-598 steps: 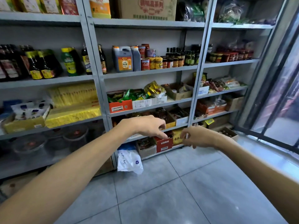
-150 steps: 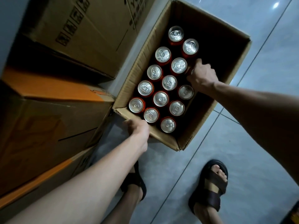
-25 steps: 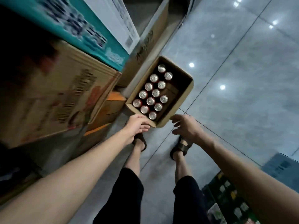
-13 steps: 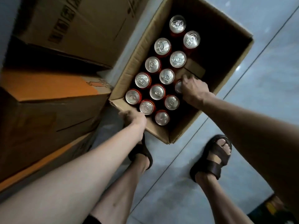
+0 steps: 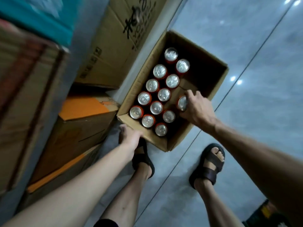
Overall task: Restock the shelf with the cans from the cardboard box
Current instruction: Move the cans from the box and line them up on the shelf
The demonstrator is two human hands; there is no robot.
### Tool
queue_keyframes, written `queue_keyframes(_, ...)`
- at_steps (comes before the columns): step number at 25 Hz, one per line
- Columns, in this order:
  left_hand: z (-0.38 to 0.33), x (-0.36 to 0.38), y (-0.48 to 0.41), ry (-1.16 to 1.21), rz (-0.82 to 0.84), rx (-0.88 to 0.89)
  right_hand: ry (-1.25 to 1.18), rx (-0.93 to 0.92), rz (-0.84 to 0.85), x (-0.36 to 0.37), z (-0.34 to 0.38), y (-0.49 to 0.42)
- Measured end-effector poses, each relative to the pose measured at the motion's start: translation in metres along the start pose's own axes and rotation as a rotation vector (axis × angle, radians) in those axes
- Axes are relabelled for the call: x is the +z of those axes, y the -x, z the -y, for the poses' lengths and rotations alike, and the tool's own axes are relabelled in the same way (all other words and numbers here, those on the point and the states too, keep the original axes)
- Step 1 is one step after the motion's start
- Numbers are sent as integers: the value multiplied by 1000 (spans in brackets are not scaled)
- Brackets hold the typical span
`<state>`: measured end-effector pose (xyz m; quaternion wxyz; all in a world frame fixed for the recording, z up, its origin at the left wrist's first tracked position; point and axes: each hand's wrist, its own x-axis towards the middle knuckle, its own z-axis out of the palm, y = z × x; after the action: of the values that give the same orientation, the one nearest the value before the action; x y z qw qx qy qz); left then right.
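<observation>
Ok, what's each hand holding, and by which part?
Right hand grips a can round its top; left hand rests on the near wall of the box, grip unclear.

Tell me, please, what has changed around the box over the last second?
The right hand went down into the cardboard box and its fingers took hold of a can. The left hand stays on the box's near wall; the other twelve cans stay in their rows.

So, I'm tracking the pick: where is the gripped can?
Head view: the can is in the fingers of the right hand, inside the box, just right of the two packed rows.
</observation>
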<state>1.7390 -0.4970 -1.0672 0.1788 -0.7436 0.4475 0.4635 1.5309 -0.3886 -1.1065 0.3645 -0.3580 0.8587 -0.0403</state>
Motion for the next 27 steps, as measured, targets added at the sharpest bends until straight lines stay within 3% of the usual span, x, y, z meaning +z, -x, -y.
queue_keyframes(2,-16,-17,48,-220,-20,246,-228,-17,40,-49,8,42)
queue_keyframes(6,-60,-58,173,-336,58,812,-801,-48,194,-179,50,132)
queue_keyframes(8,-76,-84,239,-347,43,1031,-947,-89,269,-244,77,179)
queue_keyframes(12,-101,-158,376,-248,-95,1164,-988,-216,300,-370,133,276)
queue_keyframes(15,-97,-220,469,-247,-213,1202,-838,-342,291,-447,181,345)
queue_keyframes(18,-87,-266,544,-228,-207,1118,-639,-494,237,-500,228,396)
queue_keyframes(21,-74,-311,603,-7,-252,1146,-598,-616,218,-537,276,435)
queue_keyframes(23,-68,-344,627,147,-165,1068,-549,-680,208,-552,307,450)
queue_keyframes(25,-65,-373,636,179,-97,985,-520,-719,230,-557,334,458)
queue_keyframes(27,-61,-400,637,177,-159,975,-585,-709,266,-551,361,465)
